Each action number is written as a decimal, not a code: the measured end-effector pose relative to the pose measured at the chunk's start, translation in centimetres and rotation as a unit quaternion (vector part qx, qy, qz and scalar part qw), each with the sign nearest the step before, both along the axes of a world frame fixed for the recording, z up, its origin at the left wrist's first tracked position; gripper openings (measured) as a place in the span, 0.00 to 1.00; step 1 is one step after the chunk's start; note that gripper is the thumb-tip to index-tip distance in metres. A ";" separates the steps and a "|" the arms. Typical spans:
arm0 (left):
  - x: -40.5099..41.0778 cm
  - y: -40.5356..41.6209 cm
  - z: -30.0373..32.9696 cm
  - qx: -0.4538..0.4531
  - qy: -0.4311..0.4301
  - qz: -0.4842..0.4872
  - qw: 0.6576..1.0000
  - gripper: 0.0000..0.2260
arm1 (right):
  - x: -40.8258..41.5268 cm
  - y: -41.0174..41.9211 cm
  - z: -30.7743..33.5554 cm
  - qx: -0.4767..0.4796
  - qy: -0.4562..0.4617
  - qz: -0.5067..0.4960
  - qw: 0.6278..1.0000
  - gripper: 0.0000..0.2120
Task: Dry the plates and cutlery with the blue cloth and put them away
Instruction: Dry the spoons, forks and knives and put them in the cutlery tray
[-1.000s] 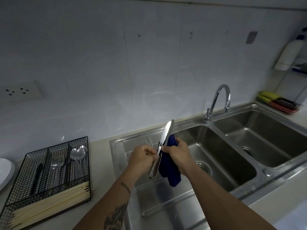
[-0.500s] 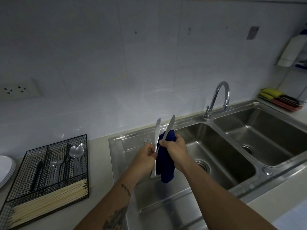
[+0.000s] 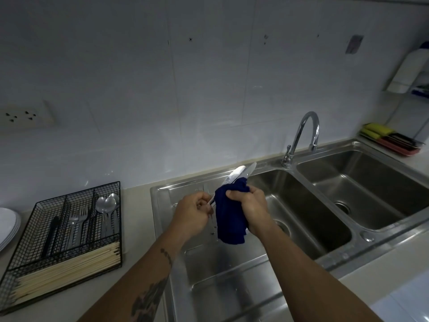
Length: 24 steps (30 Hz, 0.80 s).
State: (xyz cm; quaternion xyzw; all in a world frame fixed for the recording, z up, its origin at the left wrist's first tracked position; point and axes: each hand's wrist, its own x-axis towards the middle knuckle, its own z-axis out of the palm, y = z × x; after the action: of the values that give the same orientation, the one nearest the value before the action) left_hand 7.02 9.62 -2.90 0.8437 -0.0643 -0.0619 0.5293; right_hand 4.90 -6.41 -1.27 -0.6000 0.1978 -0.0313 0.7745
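Over the sink's draining board, my left hand [image 3: 193, 211] grips the handles of two table knives [image 3: 239, 174], whose blades point up and to the right. My right hand [image 3: 251, 209] holds the blue cloth [image 3: 228, 217] wrapped round the knives' lower blades; the rest of the cloth hangs down. At the left, a black wire cutlery tray [image 3: 62, 231] holds forks, spoons, a dark-handled piece and chopsticks. White plates [image 3: 7, 225] are stacked at the far left edge.
A double steel sink [image 3: 325, 205] with a chrome tap [image 3: 301, 138] fills the middle and right. Another piece of cutlery lies on the draining board behind my hands. Sponges in a red tray [image 3: 390, 139] sit at the far right. A wall socket [image 3: 23, 115] is at the left.
The two knives, spread apart half a second ago, now lie together and lean more to the right. My right hand has slid the cloth up over the blades.
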 end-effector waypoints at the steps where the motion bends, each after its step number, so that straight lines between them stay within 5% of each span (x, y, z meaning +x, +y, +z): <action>1: -0.1 0.1 0.2 0.006 -0.010 0.001 1.000 0.10 | 0.1 0.1 0.3 0.003 -0.006 -0.015 1.000 0.10; 11: -0.6 1.7 0.5 0.010 -0.006 -0.001 1.000 0.12 | 1.2 -3.0 3.6 0.105 -0.038 -0.157 0.981 0.08; 18: -1.2 1.1 0.9 -0.033 -0.013 0.031 0.999 0.09 | -0.3 -2.6 1.9 0.204 0.015 -0.033 0.978 0.14; 21: -0.9 0.9 0.9 -0.021 -0.016 0.006 1.000 0.11 | -1.2 0.5 0.4 0.172 0.023 0.034 0.984 0.16; 24: -1.0 1.0 0.6 -0.016 -0.009 -0.003 1.000 0.10 | -0.9 1.9 0.0 0.129 0.023 -0.001 0.991 0.15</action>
State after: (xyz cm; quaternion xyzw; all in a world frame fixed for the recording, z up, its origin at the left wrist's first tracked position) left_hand 6.05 10.66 -2.26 0.8355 -0.0728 -0.0547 0.5419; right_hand 4.04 -4.47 -1.31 -0.4954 0.2188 0.0073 0.8406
